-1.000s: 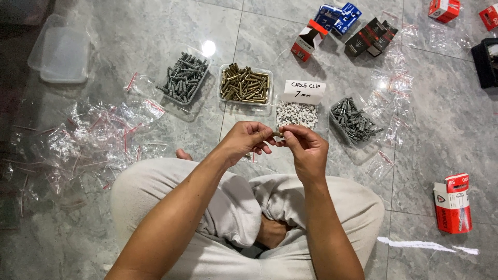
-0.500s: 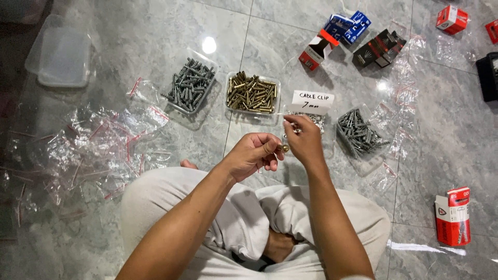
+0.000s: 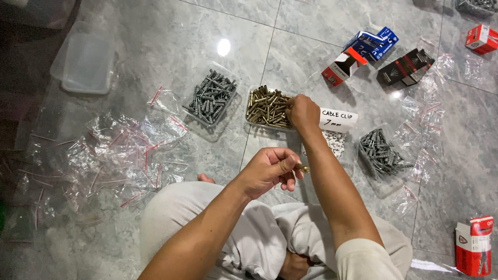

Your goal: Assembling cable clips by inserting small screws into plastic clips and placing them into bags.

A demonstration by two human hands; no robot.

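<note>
The right hand (image 3: 303, 111) reaches up to the middle of the frame and rests on the right edge of a clear tray of brass screws (image 3: 267, 107), fingers curled down into the pile — whether they pinch one cannot be told. The left hand (image 3: 270, 168) sits lower, just above the knees, closed in a loose fist with a brass screw (image 3: 302, 168) held between thumb and forefinger, its tip poking out to the right.

Left of the brass tray lies a tray of grey plugs (image 3: 211, 96); right of the forearm, another grey pile (image 3: 383, 153) and a tray of white clips (image 3: 334, 142) under a white label (image 3: 338, 120). Small clear bags (image 3: 111, 155) with red strips are strewn over the tiled floor (image 3: 166, 36) at the left, an empty tub (image 3: 85, 65) at upper left. Small boxes (image 3: 371, 44) lie at upper right — a red one (image 3: 473, 246) at lower right.
</note>
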